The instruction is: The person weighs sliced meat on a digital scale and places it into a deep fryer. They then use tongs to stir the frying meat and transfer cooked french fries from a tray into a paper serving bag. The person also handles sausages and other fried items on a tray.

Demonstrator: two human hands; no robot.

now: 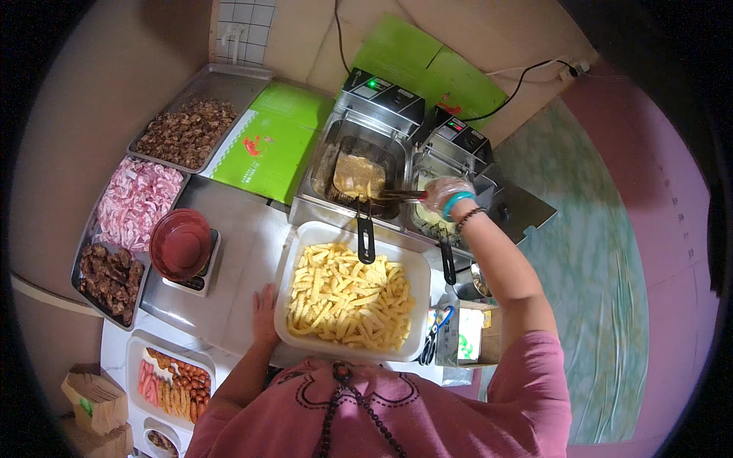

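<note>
My right hand (pixel 449 194), in a clear plastic glove, is closed on tongs (pixel 401 196) that reach left over the left fryer's basket (pixel 389 157). Food lies in bubbling oil (pixel 359 174) in that basket, whose black handle (pixel 366 240) points towards me. A second basket with pale food stands in the right fryer, partly behind my hand; its handle (pixel 447 263) shows. Bare, with fingers spread, my left hand (pixel 265 315) rests on the metal worktop at the left edge of a white tub (pixel 424 303) of crinkle-cut fries (pixel 349 295).
At left are a tray of browned meat pieces (pixel 186 134), a tray with raw sliced meat (pixel 137 200) and dark cooked meat (pixel 111 280), and a red bowl (pixel 180 245) on a scale (pixel 197 283). Sausages (pixel 192 380) fill a white tray. Scissors (pixel 428 346) lie right of the tub.
</note>
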